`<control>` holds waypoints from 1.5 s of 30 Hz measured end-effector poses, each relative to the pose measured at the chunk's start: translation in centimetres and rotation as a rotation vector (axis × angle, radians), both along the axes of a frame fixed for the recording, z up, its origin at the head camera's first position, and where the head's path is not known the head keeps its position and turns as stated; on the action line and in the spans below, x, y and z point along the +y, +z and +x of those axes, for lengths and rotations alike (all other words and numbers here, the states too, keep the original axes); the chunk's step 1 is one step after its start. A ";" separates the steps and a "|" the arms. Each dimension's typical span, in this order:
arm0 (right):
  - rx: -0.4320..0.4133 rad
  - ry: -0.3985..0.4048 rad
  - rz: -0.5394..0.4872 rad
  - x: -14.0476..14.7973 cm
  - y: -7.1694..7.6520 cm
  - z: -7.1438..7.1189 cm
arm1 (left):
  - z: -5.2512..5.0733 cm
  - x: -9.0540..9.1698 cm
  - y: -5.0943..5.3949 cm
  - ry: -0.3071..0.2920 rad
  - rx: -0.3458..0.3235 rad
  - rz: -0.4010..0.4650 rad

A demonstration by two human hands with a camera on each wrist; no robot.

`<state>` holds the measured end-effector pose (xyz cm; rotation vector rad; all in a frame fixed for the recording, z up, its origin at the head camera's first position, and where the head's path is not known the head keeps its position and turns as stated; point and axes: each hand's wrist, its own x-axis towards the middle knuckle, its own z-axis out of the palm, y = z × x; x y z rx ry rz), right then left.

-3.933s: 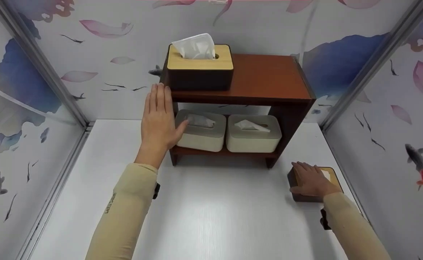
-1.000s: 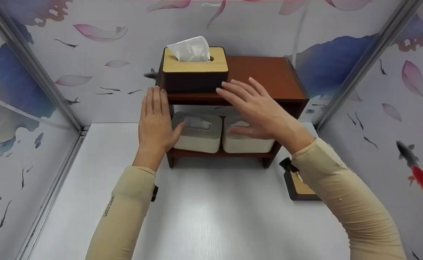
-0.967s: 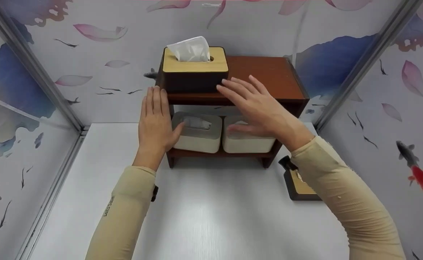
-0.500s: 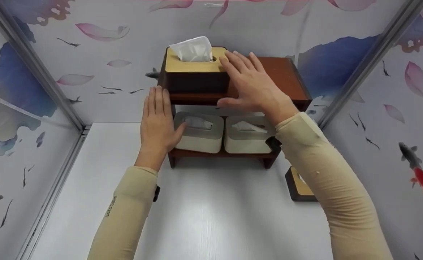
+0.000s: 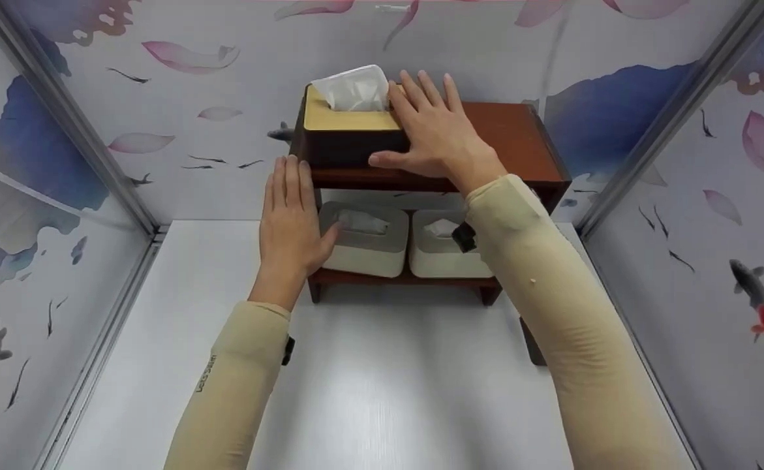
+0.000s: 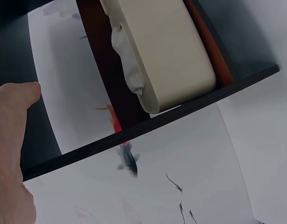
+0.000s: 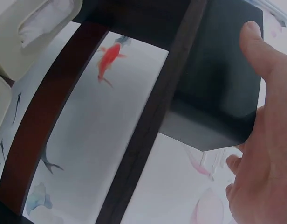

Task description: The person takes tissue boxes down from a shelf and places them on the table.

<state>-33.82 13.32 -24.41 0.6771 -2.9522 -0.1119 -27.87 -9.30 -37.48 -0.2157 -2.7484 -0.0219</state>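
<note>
A dark tissue box with a yellow wooden lid (image 5: 349,121) stands at the left of the brown shelf's top (image 5: 505,137), white tissue sticking up from it. The right hand (image 5: 440,134) lies at its right end, fingers spread and straight, thumb in front; in the right wrist view the hand (image 7: 269,126) is beside the dark box (image 7: 213,79). The left hand (image 5: 290,228) is flat with straight fingers at the shelf's left side, thumb out in front of a beige tissue box (image 5: 365,254). In the left wrist view the thumb (image 6: 17,102) shows near the shelf's edge (image 6: 153,123).
A second beige tissue box (image 5: 443,261) stands beside the first on the lower shelf. The dark side of another box (image 5: 533,343) shows on the white table (image 5: 368,391) at the right, mostly hidden by the right sleeve. Patterned walls enclose the table at the back and sides.
The right hand has left the box on the table at right and moved up and left, past the shelf front, to the right end of the top box. The left hand has stayed at the shelf's side.
</note>
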 end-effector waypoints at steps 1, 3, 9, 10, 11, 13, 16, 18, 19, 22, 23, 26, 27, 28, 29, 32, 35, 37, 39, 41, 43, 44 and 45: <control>-0.002 -0.007 0.004 -0.2 0.1 -0.2 | 0.0 0.0 0.0 0.002 -0.001 0.003; -0.016 -0.020 0.006 -0.6 0.4 -0.5 | 0.0 0.0 0.1 0.007 -0.008 0.007; -0.050 -0.029 0.008 -1.7 1.0 -1.2 | 0.0 0.0 0.2 0.008 -0.014 0.012; -0.053 -0.029 0.008 -1.8 1.1 -1.3 | 0.0 0.0 0.2 0.008 -0.011 0.014; -0.057 -0.028 0.008 -2.0 1.3 -1.4 | 0.0 0.1 0.1 0.010 -0.008 0.012; -0.068 -0.029 0.004 -2.1 1.5 -1.6 | 0.0 0.1 0.1 0.010 -0.001 0.016; -0.093 -0.044 -0.017 -2.3 1.6 -2.1 | -0.1 0.2 -0.1 0.011 0.005 0.015; -0.116 -0.056 -0.031 -2.4 1.7 -2.5 | -0.1 0.3 -0.2 0.014 0.004 0.009; -0.129 -0.060 -0.037 -2.5 1.7 -2.7 | -0.1 0.3 -0.2 0.015 0.003 0.007; -0.157 -0.059 -0.051 -2.8 1.8 -3.2 | -0.1 0.3 -0.3 0.019 -0.003 0.000; -0.165 -0.054 -0.056 -3.0 1.8 -3.3 | -0.1 0.3 -0.3 0.019 -0.005 0.001; -0.174 -0.026 -0.074 -3.2 2.0 -3.6 | 0.0 0.2 -0.2 0.014 0.001 0.012; -0.177 -0.017 -0.080 -3.3 2.0 -3.8 | 0.0 0.2 -0.2 0.014 0.005 0.014; -0.180 -0.007 -0.085 -3.4 2.0 -3.9 | 0.0 0.2 -0.2 0.012 0.008 0.018; -0.185 0.004 -0.089 -3.4 1.9 -4.0 | 0.0 0.2 -0.2 0.009 0.009 0.023; -0.204 0.029 -0.094 -3.3 1.8 -4.2 | 0.0 0.3 -0.3 0.000 0.012 0.034; -0.228 0.050 -0.081 -3.2 1.7 -4.4 | -0.1 0.5 -0.3 -0.002 0.015 0.038; -0.236 0.053 -0.066 -3.2 1.7 -4.5 | -0.1 0.5 -0.2 0.002 0.019 0.032; -0.241 0.057 -0.052 -3.2 1.7 -4.6 | -0.1 0.4 -0.2 0.008 0.024 0.028; -0.243 0.057 -0.043 -3.4 1.7 -4.8 | -0.2 0.4 -0.2 0.009 0.023 0.032; -0.243 0.055 -0.034 -3.5 1.6 -4.9 | -0.2 0.3 -0.3 0.012 0.023 0.030; -0.243 0.053 -0.031 -3.6 1.6 -4.9 | -0.2 0.3 -0.3 0.011 0.022 0.034; -0.245 0.051 -0.028 -3.7 1.5 -4.9 | -0.2 0.3 -0.4 0.011 0.021 0.036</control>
